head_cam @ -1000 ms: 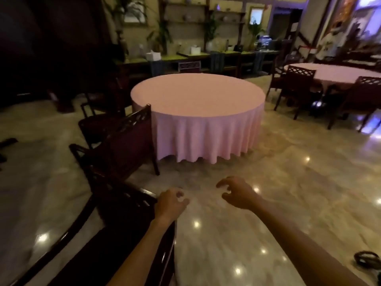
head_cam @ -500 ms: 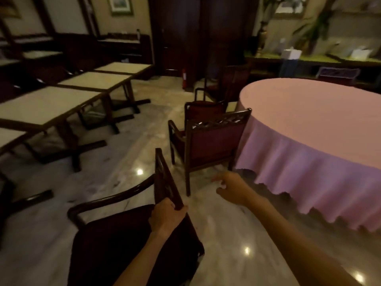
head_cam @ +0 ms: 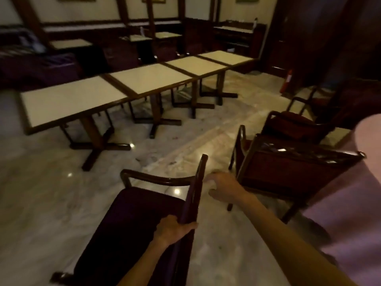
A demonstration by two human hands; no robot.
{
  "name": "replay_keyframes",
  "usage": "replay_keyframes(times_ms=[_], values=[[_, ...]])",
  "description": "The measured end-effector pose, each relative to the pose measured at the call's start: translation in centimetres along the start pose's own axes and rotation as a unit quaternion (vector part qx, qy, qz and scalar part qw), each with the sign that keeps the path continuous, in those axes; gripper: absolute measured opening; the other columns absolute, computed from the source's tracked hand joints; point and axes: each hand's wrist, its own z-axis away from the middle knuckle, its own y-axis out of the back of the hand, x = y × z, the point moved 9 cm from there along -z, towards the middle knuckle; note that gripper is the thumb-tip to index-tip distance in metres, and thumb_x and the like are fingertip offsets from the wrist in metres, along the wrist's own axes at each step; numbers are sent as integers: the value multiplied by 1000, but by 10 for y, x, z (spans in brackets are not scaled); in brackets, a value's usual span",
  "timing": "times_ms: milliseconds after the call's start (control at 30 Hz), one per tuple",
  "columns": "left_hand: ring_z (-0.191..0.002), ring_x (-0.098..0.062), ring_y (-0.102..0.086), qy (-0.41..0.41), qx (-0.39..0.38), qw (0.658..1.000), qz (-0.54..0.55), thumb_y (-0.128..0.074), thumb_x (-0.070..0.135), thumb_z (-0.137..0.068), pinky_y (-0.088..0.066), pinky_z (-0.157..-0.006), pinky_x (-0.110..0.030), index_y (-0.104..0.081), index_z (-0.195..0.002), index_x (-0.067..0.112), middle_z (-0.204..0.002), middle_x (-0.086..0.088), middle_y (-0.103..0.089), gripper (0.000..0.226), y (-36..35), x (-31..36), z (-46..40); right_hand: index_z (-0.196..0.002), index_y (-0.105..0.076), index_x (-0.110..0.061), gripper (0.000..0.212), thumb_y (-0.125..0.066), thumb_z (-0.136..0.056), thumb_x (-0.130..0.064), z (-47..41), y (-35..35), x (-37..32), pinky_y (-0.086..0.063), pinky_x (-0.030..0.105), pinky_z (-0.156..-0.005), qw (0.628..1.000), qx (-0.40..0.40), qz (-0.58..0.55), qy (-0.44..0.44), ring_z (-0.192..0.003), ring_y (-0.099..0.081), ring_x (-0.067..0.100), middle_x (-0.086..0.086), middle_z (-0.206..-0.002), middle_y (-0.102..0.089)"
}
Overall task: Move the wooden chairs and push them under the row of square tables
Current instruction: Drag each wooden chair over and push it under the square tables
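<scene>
A dark wooden armchair [head_cam: 132, 221] with a purple seat stands right in front of me, its back edge-on. My left hand [head_cam: 174, 228] grips the top rail of that back near its lower end. My right hand [head_cam: 223, 187] hovers just right of the back's upper part, fingers curled and apart, holding nothing. The row of square cream-topped tables [head_cam: 142, 82] runs from the left to the far middle on pedestal legs with cross feet. A second wooden chair [head_cam: 288, 172] stands at the right, and a third chair [head_cam: 296, 122] is behind it.
A round table with a pink cloth [head_cam: 362, 182] fills the right edge, close behind the second chair. Glossy marble floor [head_cam: 41, 203] lies between my chair and the table row. More dark tables and seating line the far wall. A red fire extinguisher [head_cam: 286, 81] stands far right.
My view has swung left, from the pink round table to the row of square tables. My left hand took hold of the chair back; my right hand moved in beside it.
</scene>
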Motion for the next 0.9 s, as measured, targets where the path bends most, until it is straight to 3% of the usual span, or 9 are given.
replay_keyframes(times_ms=[100, 167, 300, 400, 500, 567, 700, 767, 900], values=[[-85, -9, -65, 29, 29, 999, 25, -65, 91, -47, -57, -84, -30, -73, -97, 27, -95, 10, -70, 81, -2, 0, -4, -124, -64, -20, 44, -69, -81, -13, -39, -13, -7, -44, 30, -101, 995, -58, 17, 75, -120, -53, 22, 4, -128, -53], [-84, -5, -63, 42, 52, 997, 40, -68, 86, -56, -53, -84, -26, -75, -102, 28, -99, 12, -71, 74, -3, 5, -3, -123, -64, -21, 45, -69, -80, -11, -60, -22, -7, -47, 36, -99, 989, -93, 31, 114, -118, -53, 21, 0, -123, -51], [-108, -14, -65, 88, 98, 989, 60, -67, 81, -66, -50, -94, -31, -68, -120, 29, -119, 9, -68, 76, -13, 10, 4, -123, -61, -25, 50, -66, -77, -6, -89, -42, -2, -51, 41, -93, 963, -164, 95, 189, -116, -48, 20, -4, -121, -47], [-114, -16, -63, 153, 135, 976, 80, -66, 81, -66, -51, -100, -36, -63, -130, 30, -127, 8, -66, 82, -29, 9, 18, -126, -58, -27, 53, -67, -76, -12, -97, -62, -3, -44, 46, -101, 920, -224, 174, 270, -121, -45, 23, -4, -126, -47], [-109, -15, -63, 207, 176, 961, 59, -66, 78, -68, -51, -95, -36, -62, -129, 31, -121, 8, -66, 78, -40, 6, 29, -129, -55, -28, 54, -69, -77, -18, -101, -79, -5, -22, 57, -116, 881, -250, 238, 323, -134, -38, 21, -6, -134, -49], [-101, -14, -62, 243, 208, 946, 55, -66, 75, -72, -50, -87, -33, -63, -124, 30, -112, 8, -65, 69, -46, 2, 38, -130, -55, -27, 55, -71, -78, -24, -102, -90, -5, -13, 58, -118, 854, -263, 271, 357, -136, -37, 19, -6, -136, -51], [-90, -13, -63, 279, 273, 920, 2, -60, 70, -82, -48, -77, -30, -68, -114, 28, -99, 9, -67, 54, -51, -5, 49, -106, -64, -26, 29, -68, -81, -41, -114, -92, 5, -31, 46, -108, 846, -257, 287, 368, -119, -56, 20, -4, -113, -66], [-87, -14, -68, 285, 288, 914, -28, -56, 70, -84, -54, -78, -31, -71, -109, 28, -93, 8, -70, 51, -52, -7, 51, -100, -66, -27, 31, -69, -81, -51, -118, -91, 9, -37, 40, -99, 849, -237, 292, 371, -110, -62, 20, -4, -105, -69], [-74, -11, -69, 268, 313, 909, -67, -52, 75, -82, -56, -70, -29, -75, -99, 28, -79, 9, -71, 54, -49, -5, 50, -99, -68, -28, 37, -74, -76, -57, -120, -93, 11, -35, 41, -104, 860, -215, 292, 360, -108, -62, 18, -5, -104, -70]])
